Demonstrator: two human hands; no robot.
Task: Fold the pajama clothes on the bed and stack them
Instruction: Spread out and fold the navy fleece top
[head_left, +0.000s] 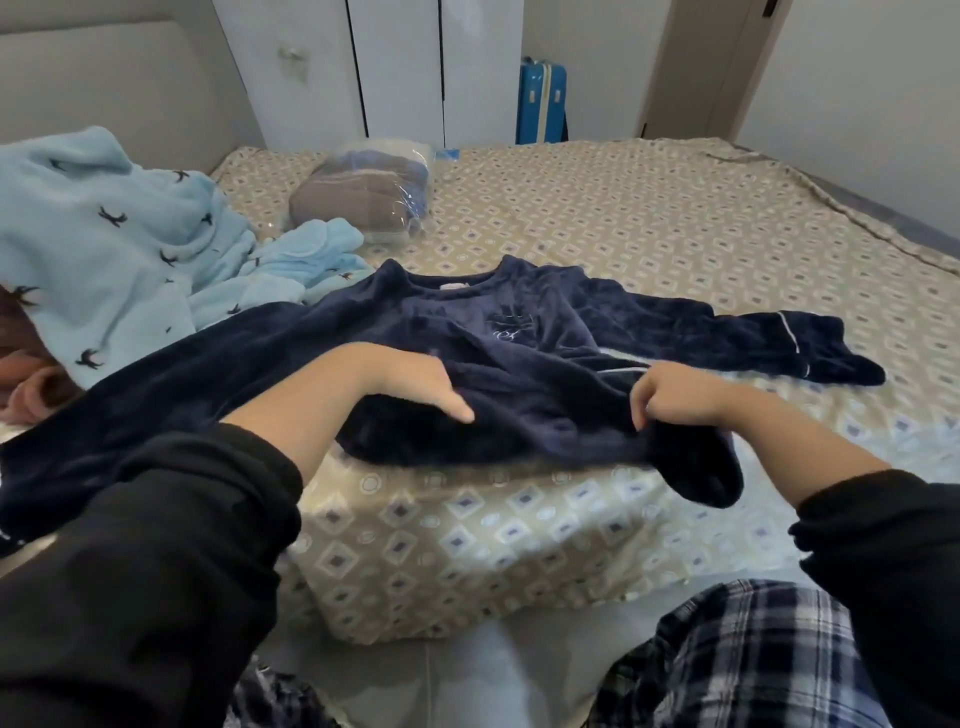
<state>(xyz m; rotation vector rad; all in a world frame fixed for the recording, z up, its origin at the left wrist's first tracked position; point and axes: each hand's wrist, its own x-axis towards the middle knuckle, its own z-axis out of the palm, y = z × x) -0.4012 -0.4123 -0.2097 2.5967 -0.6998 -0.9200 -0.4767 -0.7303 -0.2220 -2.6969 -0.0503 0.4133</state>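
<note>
Far left: light-blue pajamas heaped. Centre: navy pajama top spread, hem lifted at near edge. On hem: left hand grips, thumb on top; right hand clenches right corner. Far right of bed: open sheet.

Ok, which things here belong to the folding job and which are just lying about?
Job: navy pajama top, gripped by left hand and right hand; light blue pajamas; bed.
Lying about: bagged clothes; blue suitcase; wardrobe.
</note>
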